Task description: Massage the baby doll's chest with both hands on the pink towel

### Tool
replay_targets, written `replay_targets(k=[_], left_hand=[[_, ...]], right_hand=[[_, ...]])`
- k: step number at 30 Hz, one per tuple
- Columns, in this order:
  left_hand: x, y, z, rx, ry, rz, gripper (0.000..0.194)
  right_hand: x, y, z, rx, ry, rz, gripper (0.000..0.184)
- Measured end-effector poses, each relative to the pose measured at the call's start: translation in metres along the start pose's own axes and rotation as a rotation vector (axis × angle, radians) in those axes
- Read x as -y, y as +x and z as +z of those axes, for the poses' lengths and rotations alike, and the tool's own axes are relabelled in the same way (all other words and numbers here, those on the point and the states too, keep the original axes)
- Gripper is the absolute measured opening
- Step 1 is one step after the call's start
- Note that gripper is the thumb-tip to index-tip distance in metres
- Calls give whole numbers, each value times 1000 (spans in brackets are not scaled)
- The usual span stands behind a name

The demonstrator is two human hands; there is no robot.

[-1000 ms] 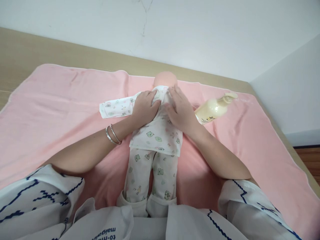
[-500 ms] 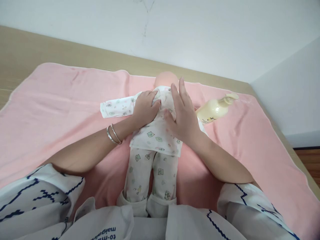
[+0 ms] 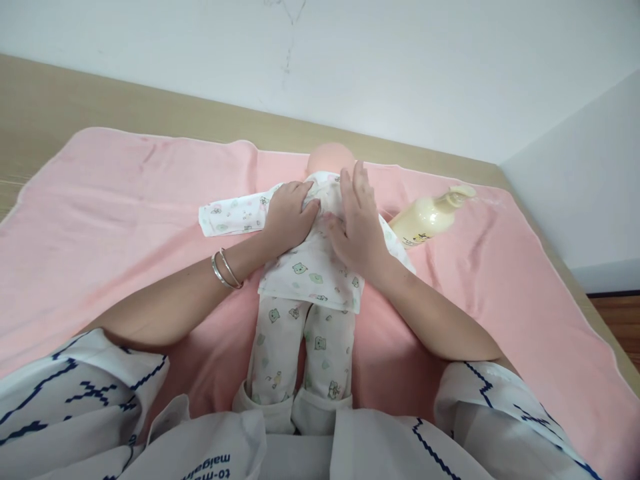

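A baby doll in a white printed top and trousers lies on a pink blanket, its bald head away from me. My left hand rests on the left side of the doll's upper body, fingers stretched out over the cloth and thumb towards the middle. My right hand lies along the right side of the upper body, tilted, with its fingers extended and thumb apart. Neither hand grips anything. One printed sleeve is spread out to the left; the other sleeve slants down to the right.
A pale yellow pump bottle lies on its side on the blanket, close to the right of the doll. Beyond the blanket runs the wooden table edge, with a white wall behind it.
My right hand has come slightly left and down onto the doll's top, uncovering more of the right sleeve. My left hand stays in place.
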State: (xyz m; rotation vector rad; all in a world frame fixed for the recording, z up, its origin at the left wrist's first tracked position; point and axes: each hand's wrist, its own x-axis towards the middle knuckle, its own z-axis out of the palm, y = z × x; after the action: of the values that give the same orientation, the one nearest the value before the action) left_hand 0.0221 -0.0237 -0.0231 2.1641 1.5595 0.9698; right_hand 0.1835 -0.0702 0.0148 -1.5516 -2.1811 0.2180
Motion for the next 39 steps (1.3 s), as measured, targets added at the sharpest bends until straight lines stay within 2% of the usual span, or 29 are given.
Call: replay_targets(k=[3, 5, 11, 14, 16, 20, 22, 35, 39], left_hand=[[1, 0, 0, -2, -2, -2, 48], [1, 0, 1, 2, -2, 0, 47], [1, 0, 0, 5, -3, -16, 48], [0, 0, -1, 6, -13, -30, 49], [0, 0, -1, 9, -10, -22, 50], [0, 0, 0, 1, -2, -11, 50], [1, 0, 0, -4, -2, -14, 49], [3, 0, 1, 9, -5, -9, 52], [3, 1, 0, 22, -16, -18, 53]], right_hand=[[-1, 1, 8, 117, 19, 3, 66], [-1, 1, 7, 122, 42, 2, 65], [2, -3, -14, -94, 32, 19, 68], [2, -5, -11, -139, 3, 64, 66], [1, -5, -4, -106, 19, 58, 66], [3, -5, 10, 81, 60, 39, 64], [5, -4, 11, 129, 60, 44, 64], [8, -6, 11, 117, 50, 48, 62], [9, -3, 6, 175, 34, 51, 65]])
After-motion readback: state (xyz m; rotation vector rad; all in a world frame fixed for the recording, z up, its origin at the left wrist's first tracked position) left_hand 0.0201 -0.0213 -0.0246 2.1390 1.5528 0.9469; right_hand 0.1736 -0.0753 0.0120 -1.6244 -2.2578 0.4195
